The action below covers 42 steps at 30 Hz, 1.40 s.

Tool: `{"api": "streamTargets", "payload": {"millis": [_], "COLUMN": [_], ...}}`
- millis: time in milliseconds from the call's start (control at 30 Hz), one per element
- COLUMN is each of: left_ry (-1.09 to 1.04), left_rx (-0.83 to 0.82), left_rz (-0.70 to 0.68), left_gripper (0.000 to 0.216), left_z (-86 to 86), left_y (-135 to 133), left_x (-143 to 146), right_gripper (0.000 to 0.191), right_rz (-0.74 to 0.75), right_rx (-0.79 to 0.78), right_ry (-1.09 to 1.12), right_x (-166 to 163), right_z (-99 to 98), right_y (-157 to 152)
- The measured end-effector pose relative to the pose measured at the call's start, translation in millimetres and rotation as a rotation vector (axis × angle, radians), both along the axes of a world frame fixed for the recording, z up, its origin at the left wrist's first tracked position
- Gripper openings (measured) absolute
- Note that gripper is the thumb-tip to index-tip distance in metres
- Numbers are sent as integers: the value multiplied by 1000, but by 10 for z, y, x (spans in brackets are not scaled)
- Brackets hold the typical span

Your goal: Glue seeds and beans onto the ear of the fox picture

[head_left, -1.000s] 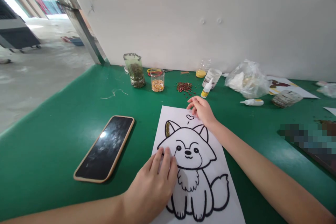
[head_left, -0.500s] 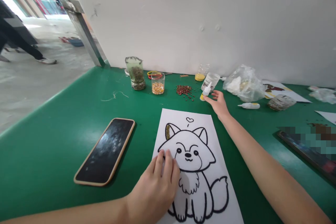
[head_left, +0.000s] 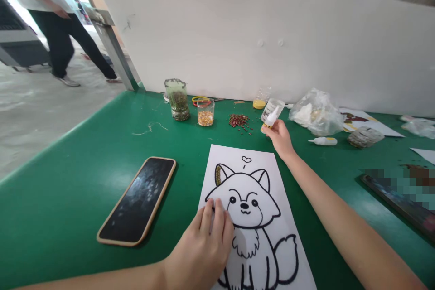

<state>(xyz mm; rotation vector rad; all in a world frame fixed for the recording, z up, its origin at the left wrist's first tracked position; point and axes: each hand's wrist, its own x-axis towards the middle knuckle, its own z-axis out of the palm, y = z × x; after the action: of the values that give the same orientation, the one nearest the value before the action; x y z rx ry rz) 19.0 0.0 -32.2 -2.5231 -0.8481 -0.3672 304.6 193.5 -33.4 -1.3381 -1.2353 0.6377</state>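
Observation:
A white sheet with a black-outlined fox drawing lies before me on the green table. Small greenish seeds fill one side of the fox's left ear. Flat on the sheet's left side rests my left hand, fingers stretched out over the fox's cheek, holding nothing. Farther back, my right hand grips a small white glue bottle with a pointed nozzle. Behind that bottle a clear plastic cup is tilted on its side. Left of my right hand is a pile of red-brown beans.
A phone lies left of the sheet. At the back stand a green cup of seeds and a cup of corn kernels. Rightward are a plastic bag, another glue bottle and a dark tray-like object. A person walks beyond the table.
My right hand has lifted the glue bottle slightly off the table. My left hand stays on the sheet. The person in the background has come further into view, and the camera has tilted up slightly.

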Motion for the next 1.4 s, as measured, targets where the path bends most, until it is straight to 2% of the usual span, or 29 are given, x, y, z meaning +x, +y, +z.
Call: {"api": "streamTargets", "payload": {"millis": [100,233,400,500,633,867,1033,1100,1233,1400], "left_ry": [-4,21,14,24,29,12,19,20,19,20], "left_rx": [0,-6,1,-5,-15,-3,-1,-5,-9,-4], "left_rz": [0,-3,6,8,2,12,-7,-8,1,4], "left_gripper": [33,33,32,32,32,34,34,34,35,35], "left_z": [7,-2,-5,10,14,-2,8,4,-10,-8], "left_y": [-8,-8,10,4,-11,-6,-9,-8,-1,-3], "left_x": [1,2,14,16,9,6,-2,-4,2,8], "right_gripper": [31,27,20,22,29,32,37,30,19,25], "right_rz": [190,515,674,719,780,642,739,766,813,728], "right_rx": [-102,-244,-380,-446,-473,-384,-492,-520,-457,-469], "right_ry": [64,441,688,746,691,639,607,590,518,712], "right_x": [-171,-558,-978,-1034,-969,-835,-799,-818,-866,-842], "right_z": [140,273,314,285,250,224,198,211,226,181], "right_y": [-176,-452,-665,-706,-705,-625,-616,-640,-679,-638]}}
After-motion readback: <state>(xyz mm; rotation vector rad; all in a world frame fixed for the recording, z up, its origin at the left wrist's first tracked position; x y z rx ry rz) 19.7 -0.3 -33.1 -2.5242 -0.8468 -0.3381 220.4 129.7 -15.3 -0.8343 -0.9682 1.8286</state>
